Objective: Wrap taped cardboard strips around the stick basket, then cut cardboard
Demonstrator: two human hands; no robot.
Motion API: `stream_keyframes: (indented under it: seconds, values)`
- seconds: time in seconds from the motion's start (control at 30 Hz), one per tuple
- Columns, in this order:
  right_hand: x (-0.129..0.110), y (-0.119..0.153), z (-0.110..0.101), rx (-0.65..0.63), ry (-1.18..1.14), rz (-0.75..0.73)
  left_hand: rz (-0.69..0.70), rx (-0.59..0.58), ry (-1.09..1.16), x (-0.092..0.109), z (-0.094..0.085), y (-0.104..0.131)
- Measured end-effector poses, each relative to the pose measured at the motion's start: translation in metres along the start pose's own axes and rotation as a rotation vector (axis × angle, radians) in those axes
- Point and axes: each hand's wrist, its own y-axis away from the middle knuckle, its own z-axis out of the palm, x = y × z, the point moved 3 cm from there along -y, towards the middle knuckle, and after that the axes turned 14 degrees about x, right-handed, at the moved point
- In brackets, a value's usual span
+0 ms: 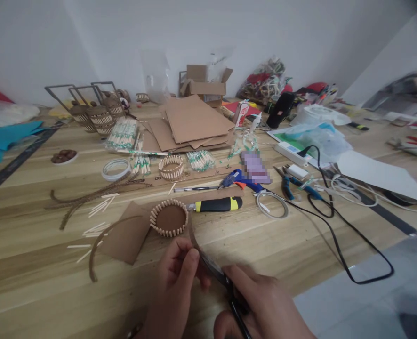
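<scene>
My left hand [176,278] pinches a thin brown cardboard strip [193,233] that curves up from the fingertips. My right hand [258,296] is closed around a pair of scissors [229,287] with black handles, and the blades reach toward the strip beside my left fingers. Whether the blades touch the strip I cannot tell. Just beyond my hands lies a round cardboard base [172,219] ringed with short upright wooden sticks. A yellow-and-black utility knife [218,205] rests to its right, and a flat brown cardboard piece [125,235] lies to its left.
A blue glue gun [242,179] with a black cord, pliers [302,184] and tape rolls [271,205] lie to the right. Loose sticks [102,205] and curved strips [95,254] are at left. Stacked cardboard [197,120], bundled sticks [124,134] and finished small buckets [100,117] stand behind.
</scene>
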Motion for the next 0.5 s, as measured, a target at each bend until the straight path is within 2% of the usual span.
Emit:
stream_keyframes:
  seconds: [0.5]
  values:
    - [0.0029, 0.0017, 0.0034, -0.010, -0.060, 0.056, 0.005, -0.011, -0.013, -0.0022, -0.0011, 0.0014]
